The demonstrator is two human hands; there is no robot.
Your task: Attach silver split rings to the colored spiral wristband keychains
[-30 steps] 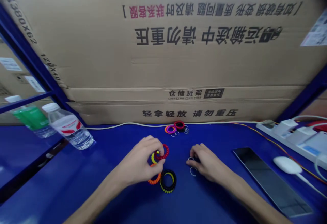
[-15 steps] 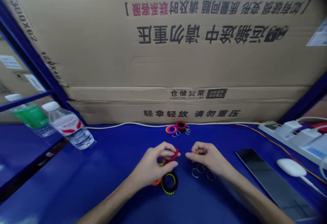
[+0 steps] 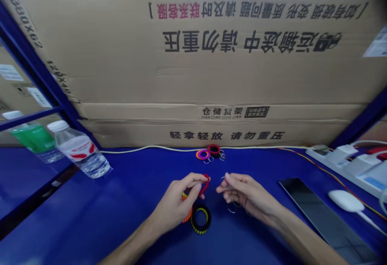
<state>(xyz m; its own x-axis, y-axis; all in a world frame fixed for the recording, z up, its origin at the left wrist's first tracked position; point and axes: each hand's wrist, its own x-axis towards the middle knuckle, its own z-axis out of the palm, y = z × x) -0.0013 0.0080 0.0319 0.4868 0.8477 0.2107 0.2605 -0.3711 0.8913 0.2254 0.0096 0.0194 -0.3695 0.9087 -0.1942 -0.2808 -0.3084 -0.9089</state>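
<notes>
The left hand (image 3: 173, 208) is curling around a red spiral coil bracelet (image 3: 205, 184), pinching it upright between thumb and fingers, nearly closed. A yellow-and-orange coil (image 3: 184, 195) is sitting just under those fingers, partly hidden, and an orange coil (image 3: 187, 216) is showing beneath the palm. A black coil with yellow markings (image 3: 200, 219) is lying flat on the blue desk (image 3: 90, 224), just beside the heel of the left hand and below the right hand's reach.

The right hand (image 3: 249, 196) is reaching in from the other side, its fingertips drawn together and pointing toward the red coil, well short of touching it. A thin metal split ring (image 3: 223, 178) is showing right at those fingertips, but it is too small to tell whether they are gripping it. More metal rings (image 3: 232, 209) are lying on the desk beneath the palm.

Farther up the desk, a pink-and-orange coil (image 3: 202, 154) and a red-and-black coil (image 3: 213, 149) are lying together with a few metal rings (image 3: 222, 156), well apart from both hands. A water bottle (image 3: 81, 156) is lying tilted toward the left, and a dark tablet (image 3: 325, 220) and a white mouse (image 3: 344, 200) are sitting toward the right, near a power strip (image 3: 341, 160). A large cardboard carton (image 3: 193, 67) is standing behind it all.
</notes>
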